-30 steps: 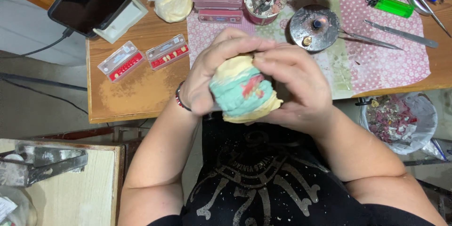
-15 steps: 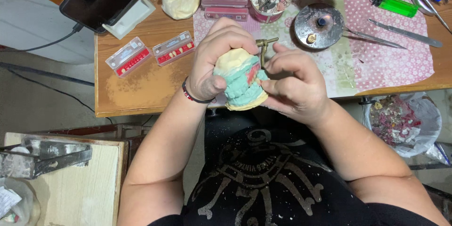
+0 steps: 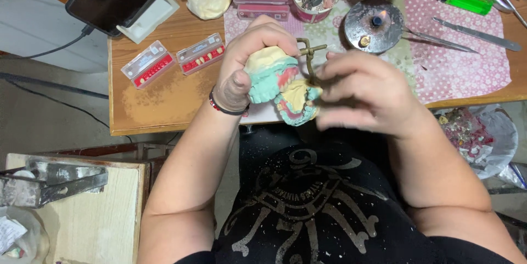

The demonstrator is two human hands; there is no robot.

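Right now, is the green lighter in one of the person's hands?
No, the green lighter lies on the dotted cloth at the table's far side, apart from both hands, which hold the dental cast.

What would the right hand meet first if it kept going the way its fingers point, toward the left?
Likely the right hand would meet the dental cast model gripped by the left hand; depth is unclear.

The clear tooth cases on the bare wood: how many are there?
2. One case lies nearer the phone stand; the other case is beside it, nearer the left hand. None seems hidden.
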